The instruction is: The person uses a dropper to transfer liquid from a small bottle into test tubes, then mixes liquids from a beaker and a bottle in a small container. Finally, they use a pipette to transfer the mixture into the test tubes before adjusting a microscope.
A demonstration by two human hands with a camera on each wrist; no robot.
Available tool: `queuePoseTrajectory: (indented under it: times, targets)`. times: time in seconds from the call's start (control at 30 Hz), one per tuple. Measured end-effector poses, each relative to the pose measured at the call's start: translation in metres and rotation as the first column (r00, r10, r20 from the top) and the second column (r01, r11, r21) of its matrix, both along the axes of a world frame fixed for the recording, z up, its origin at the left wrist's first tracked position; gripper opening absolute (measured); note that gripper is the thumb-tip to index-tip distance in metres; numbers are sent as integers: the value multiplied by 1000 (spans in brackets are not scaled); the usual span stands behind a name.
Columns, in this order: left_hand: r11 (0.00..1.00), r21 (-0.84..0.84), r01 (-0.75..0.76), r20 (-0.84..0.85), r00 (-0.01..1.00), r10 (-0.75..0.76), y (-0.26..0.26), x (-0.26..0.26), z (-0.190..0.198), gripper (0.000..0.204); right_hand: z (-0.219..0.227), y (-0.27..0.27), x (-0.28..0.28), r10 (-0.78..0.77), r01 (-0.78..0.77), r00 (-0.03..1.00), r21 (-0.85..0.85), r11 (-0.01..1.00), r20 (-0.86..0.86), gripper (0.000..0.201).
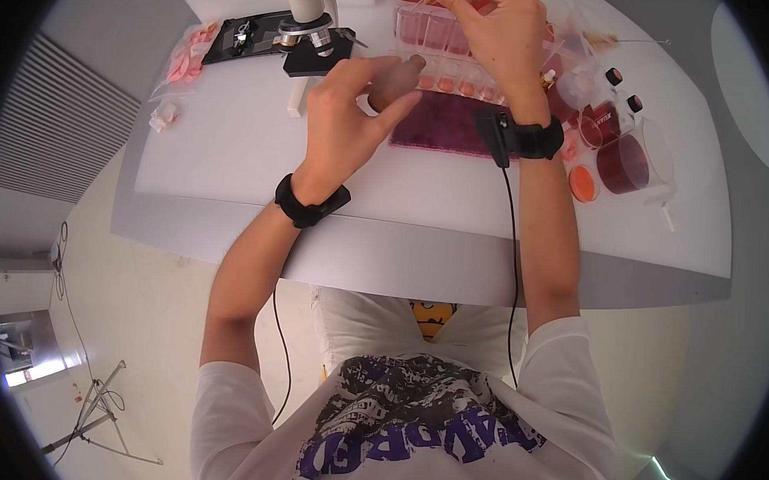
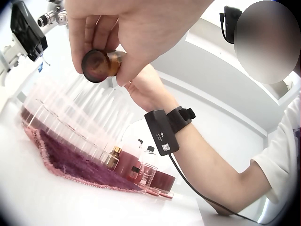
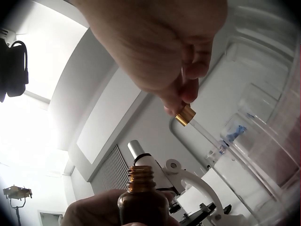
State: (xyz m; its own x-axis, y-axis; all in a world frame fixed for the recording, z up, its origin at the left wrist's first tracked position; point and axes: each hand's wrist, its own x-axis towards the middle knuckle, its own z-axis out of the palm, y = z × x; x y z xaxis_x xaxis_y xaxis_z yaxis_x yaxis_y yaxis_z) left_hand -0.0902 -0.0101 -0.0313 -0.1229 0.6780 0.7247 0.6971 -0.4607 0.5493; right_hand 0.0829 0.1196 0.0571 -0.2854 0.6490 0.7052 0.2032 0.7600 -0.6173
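Observation:
My left hand (image 1: 344,107) grips a small amber glass bottle (image 1: 394,84) between thumb and fingers, tilted above the table. In the right wrist view, the bottle's threaded neck (image 3: 141,178) is uncapped. With thumb and fingertips, my right hand (image 1: 510,42) pinches a dropper by its gold collar (image 3: 185,115). The dropper's glass stem (image 3: 207,133) slants down beside clear tubes (image 3: 263,117); its bulb is hidden in the hand. Below the hands stands a clear rack (image 1: 430,32) of tubes with pink-red contents, behind a purple cloth (image 1: 442,128).
A white microscope (image 1: 307,0) stands to the left, near a bag of pink pieces (image 1: 193,52). At right are a beaker of dark red liquid (image 1: 623,164), an orange dish (image 1: 583,183) and black-capped bottles (image 1: 615,76). A gold-capped bottle (image 2: 113,157) stands by the cloth.

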Motion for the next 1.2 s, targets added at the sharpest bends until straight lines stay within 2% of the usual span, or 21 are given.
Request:
queuePoseTrajectory:
  times: [0.13, 0.23, 0.3, 0.33, 0.4, 0.53, 0.63, 0.7, 0.73, 0.8, 0.83, 0.93, 1.0, 1.03, 1.1, 1.13, 1.17, 1.2]
  targets:
    - [1000, -1, 4, 0, 1000, -4, 1, -2, 0, 43, 8, -6, 1, -29, 28, 999, 27, 999, 36, 11]
    - [1000, -25, -9, 15, 1000, 9, 0, -2, 0, 43, 17, -11, 3, -117, 118, 990, -8, 993, 84, 11]
    - [999, -4, -43, 13, 999, 43, 1, -3, -1, 43, 21, -10, 7, -14, 13, 998, -7, 1000, -55, 13]
    - [999, -2, -45, 13, 999, 45, 2, -4, 0, 43, 25, -10, 9, -12, 11, 998, -6, 1000, -55, 13]
    - [999, 3, -34, 107, 994, 34, 2, -3, 0, 43, 35, -15, 14, 170, -195, 970, -138, 971, -172, 15]
    - [1000, 7, -25, 193, 981, 23, 2, -2, 3, 43, 42, -26, 17, 271, -298, 951, -216, 930, -146, 16]
    - [999, 15, -49, 196, 980, 45, 1, -3, 5, 44, 41, -29, 11, 348, -362, 932, -273, 891, -100, 14]
    - [997, 33, -66, 172, 983, 59, 1, -4, 6, 45, 42, -33, 11, 324, -293, 941, -243, 925, 99, 13]
    - [997, 36, -66, 171, 983, 59, 1, -4, 6, 45, 43, -34, 12, 324, -293, 941, -240, 925, 100, 13]
    - [994, 83, -76, 96, 993, 68, 0, -7, 5, 47, 47, -36, 16, 380, -349, 856, -152, 925, 351, 15]
    - [994, 86, -74, 96, 993, 66, 0, -8, 4, 47, 41, -32, 15, 378, -348, 857, -149, 926, 351, 15]
    - [999, 41, -4, 104, 995, 0, -1, -9, 5, 44, 32, -24, 15, 446, -427, 840, -132, 895, 309, 11]
    - [978, -96, 184, 161, 973, -168, -5, -7, 11, 42, 42, -32, 29, 518, -433, 805, -311, 846, 290, 20]
    - [978, -86, 189, 160, 972, -173, -6, -5, 13, 42, 45, -33, 34, 511, -429, 807, -302, 851, 296, 20]
    - [868, -150, 474, 421, 825, -378, -8, -1, 13, 42, 45, -34, 41, 565, -434, 781, -419, 798, 266, 26]
    - [826, -173, 536, 458, 786, -414, -8, -1, 11, 45, 45, -35, 44, 581, -455, 773, -417, 787, 254, 25]
    - [826, -164, 540, 452, 785, -424, -9, 0, 12, 45, 45, -34, 46, 574, -452, 776, -406, 794, 260, 25]
    - [799, -195, 569, 482, 765, -427, -10, 2, 14, 46, 44, -34, 47, 527, -441, 782, -302, 845, 332, 26]
